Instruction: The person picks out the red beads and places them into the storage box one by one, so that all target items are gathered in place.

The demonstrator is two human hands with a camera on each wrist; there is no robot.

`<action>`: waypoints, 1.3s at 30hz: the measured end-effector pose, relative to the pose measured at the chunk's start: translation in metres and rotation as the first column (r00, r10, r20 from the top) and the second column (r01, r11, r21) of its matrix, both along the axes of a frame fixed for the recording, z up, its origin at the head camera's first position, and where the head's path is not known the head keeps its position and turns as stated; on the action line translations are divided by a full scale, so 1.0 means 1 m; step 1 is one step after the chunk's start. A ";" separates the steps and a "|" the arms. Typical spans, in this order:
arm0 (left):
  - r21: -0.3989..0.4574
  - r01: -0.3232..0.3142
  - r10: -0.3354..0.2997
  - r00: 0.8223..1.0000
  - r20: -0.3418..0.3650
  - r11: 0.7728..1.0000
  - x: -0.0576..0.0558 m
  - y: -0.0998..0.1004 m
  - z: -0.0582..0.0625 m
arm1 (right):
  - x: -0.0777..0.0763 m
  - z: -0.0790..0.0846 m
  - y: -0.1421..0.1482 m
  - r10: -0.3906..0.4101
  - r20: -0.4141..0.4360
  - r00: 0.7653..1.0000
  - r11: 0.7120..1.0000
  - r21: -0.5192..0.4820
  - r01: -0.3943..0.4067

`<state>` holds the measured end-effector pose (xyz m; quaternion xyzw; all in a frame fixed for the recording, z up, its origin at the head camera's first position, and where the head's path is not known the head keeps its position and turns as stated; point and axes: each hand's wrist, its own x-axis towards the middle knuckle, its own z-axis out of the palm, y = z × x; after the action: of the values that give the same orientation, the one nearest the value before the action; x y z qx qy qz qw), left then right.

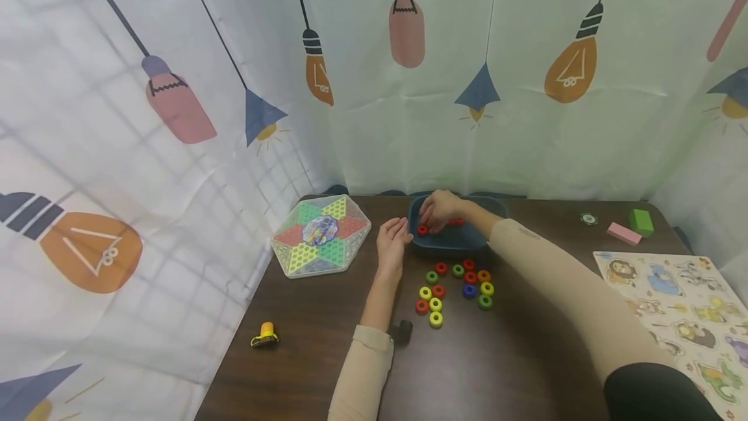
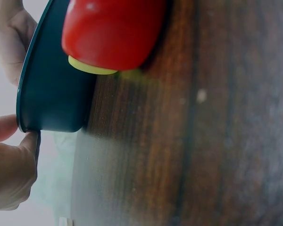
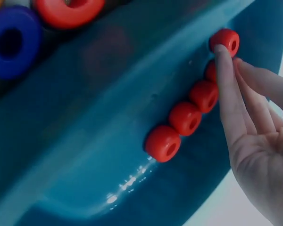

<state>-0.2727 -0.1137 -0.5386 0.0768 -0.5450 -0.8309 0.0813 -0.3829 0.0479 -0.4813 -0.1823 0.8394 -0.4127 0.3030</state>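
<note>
My right hand (image 1: 442, 208) reaches into a dark blue-green tub (image 1: 456, 247). In the right wrist view, its thumb and index finger pinch a red ring bead (image 3: 225, 41) at the end of a row of red ring beads (image 3: 185, 117) along the tub's floor. The fingers partly hide one bead of that row. At the tub's left end is my left hand (image 1: 393, 242), its fingers extended. In the left wrist view its fingertips (image 2: 30, 140) touch the tub's end by the rim. A red bead on a yellow one (image 2: 92, 67) looms close there.
Several red, yellow, green, blue and orange ring beads (image 1: 436, 305) lie before the tub. A Chinese checkers board (image 1: 321, 235) is at left, near a yellow-and-black object (image 1: 265, 335). An animal puzzle board (image 1: 672, 304), pink block (image 1: 624, 233) and green block (image 1: 641, 222) are at right.
</note>
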 end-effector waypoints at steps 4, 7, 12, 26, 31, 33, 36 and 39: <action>0.001 -0.004 0.004 1.000 -0.004 1.000 -0.001 0.000 0.000 | 0.008 0.006 0.007 -0.002 -0.007 1.000 0.996 -0.086 0.002; 0.017 -0.001 0.001 1.000 -0.015 1.000 -0.001 -0.001 0.001 | 0.023 0.017 0.011 0.013 -0.027 1.000 0.988 -0.155 -0.017; 0.022 0.014 -0.013 1.000 -0.021 1.000 0.000 -0.002 0.001 | 0.062 0.034 0.018 0.113 -0.109 0.988 0.978 -0.163 -0.129; 0.023 0.055 -0.055 0.998 0.001 0.998 -0.001 -0.007 0.005 | 0.154 0.002 0.003 0.274 -0.041 0.961 0.950 -0.144 -0.277; 0.038 0.070 -0.071 0.997 0.007 0.997 -0.001 -0.004 0.005 | 0.165 -0.015 0.001 0.279 -0.057 0.958 0.953 -0.108 -0.284; 0.037 0.060 -0.060 0.998 0.008 0.998 -0.001 -0.002 0.005 | 0.169 -0.019 0.001 0.277 -0.073 0.958 0.956 -0.085 -0.283; 0.028 0.036 -0.037 0.999 0.003 0.999 -0.002 0.000 0.002 | 0.173 -0.024 -0.001 0.291 -0.116 0.950 0.953 -0.056 -0.299; 0.010 0.023 -0.023 1.000 -0.005 1.000 -0.003 0.001 0.000 | 0.176 -0.027 -0.003 0.307 -0.161 0.938 0.948 -0.038 -0.317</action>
<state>-0.2753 -0.1125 -0.5389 0.0689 -0.5415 -0.8347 0.0728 -0.2071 0.0450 -0.5079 -0.3540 0.8070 -0.3707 0.2933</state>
